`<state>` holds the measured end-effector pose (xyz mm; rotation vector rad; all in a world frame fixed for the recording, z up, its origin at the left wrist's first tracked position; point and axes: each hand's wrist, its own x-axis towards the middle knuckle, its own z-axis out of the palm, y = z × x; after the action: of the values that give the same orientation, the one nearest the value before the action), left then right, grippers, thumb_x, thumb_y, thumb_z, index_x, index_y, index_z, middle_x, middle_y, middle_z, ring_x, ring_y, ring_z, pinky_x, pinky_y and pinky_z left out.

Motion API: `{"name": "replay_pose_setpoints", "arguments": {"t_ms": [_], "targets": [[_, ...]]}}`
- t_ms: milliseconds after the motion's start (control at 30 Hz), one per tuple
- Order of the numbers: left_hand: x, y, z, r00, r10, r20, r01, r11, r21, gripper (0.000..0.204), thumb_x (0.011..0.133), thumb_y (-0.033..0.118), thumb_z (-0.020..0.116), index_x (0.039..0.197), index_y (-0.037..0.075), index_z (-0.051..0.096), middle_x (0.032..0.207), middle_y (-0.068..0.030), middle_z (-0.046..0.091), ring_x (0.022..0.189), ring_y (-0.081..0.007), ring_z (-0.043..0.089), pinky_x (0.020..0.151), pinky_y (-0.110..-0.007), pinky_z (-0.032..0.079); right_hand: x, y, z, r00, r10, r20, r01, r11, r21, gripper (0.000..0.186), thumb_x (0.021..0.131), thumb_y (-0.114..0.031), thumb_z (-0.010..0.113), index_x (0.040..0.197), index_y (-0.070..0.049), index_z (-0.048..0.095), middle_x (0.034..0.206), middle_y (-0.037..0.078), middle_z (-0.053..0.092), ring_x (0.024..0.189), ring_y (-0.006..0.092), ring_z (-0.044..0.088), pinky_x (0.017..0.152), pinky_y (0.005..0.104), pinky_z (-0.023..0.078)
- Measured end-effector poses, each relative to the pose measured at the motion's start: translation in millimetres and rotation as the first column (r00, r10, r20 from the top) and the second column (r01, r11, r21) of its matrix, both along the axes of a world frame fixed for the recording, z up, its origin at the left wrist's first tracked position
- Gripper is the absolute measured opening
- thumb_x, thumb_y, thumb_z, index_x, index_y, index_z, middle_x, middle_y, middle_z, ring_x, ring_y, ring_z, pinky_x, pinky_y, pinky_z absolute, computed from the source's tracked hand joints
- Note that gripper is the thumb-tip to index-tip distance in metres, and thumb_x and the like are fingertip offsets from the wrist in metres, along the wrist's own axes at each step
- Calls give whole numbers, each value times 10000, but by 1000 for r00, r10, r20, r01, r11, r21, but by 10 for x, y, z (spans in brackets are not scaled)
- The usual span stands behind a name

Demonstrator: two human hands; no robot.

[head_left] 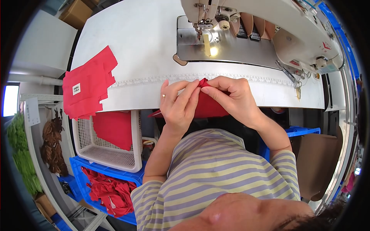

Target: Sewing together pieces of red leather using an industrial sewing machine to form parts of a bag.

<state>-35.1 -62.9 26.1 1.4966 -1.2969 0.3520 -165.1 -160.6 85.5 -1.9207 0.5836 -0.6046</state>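
Observation:
Both hands meet at the near edge of a white sewing table (pixel 138 46). Between them they pinch a piece of red fabric (pixel 210 106), its top bunched at the fingertips and the rest hanging over the edge toward my lap. My left hand (pixel 180 102), with a ring on one finger, holds the fold between thumb and fingers. My right hand (pixel 233 98) grips the same fold from the other side. Beyond them stands a sewing machine (pixel 308 27), its needle area (pixel 199 32) apart from the fabric. Part of the cloth is hidden behind my hands.
A stack of red fabric pieces (pixel 92 73) with a white label overhangs the table's left side. Below are a white basket (pixel 135 154) with red cloth and a blue crate (pixel 77 169) of crumpled red pieces. Small scissors (pixel 286 72) lie at the right by a printed ruler strip (pixel 154 79).

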Motion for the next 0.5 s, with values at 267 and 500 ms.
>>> {"name": "replay_pose_setpoints", "arguments": {"t_ms": [267, 500], "targets": [[126, 4, 139, 306, -239, -922, 494, 868, -61, 131, 817, 12, 661, 933, 60, 621, 896, -70, 608, 774, -158, 572, 814, -307, 453, -54, -86, -19, 1000, -3, -16, 4, 997, 75, 129, 861, -107, 664, 880, 20, 677, 648, 107, 641, 531, 114, 541, 519, 267, 451], [177, -89, 95, 811, -382, -443, 451, 890, 57, 128, 826, 10, 685, 909, 8, 587, 901, -37, 595, 803, -113, 556, 731, -230, 454, -47, -92, 9, 1000, 6, -29, -8, 998, -64, 111, 857, -91, 652, 915, -2, 684, 690, 125, 655, 553, 201, 606, 535, 291, 474]]}}
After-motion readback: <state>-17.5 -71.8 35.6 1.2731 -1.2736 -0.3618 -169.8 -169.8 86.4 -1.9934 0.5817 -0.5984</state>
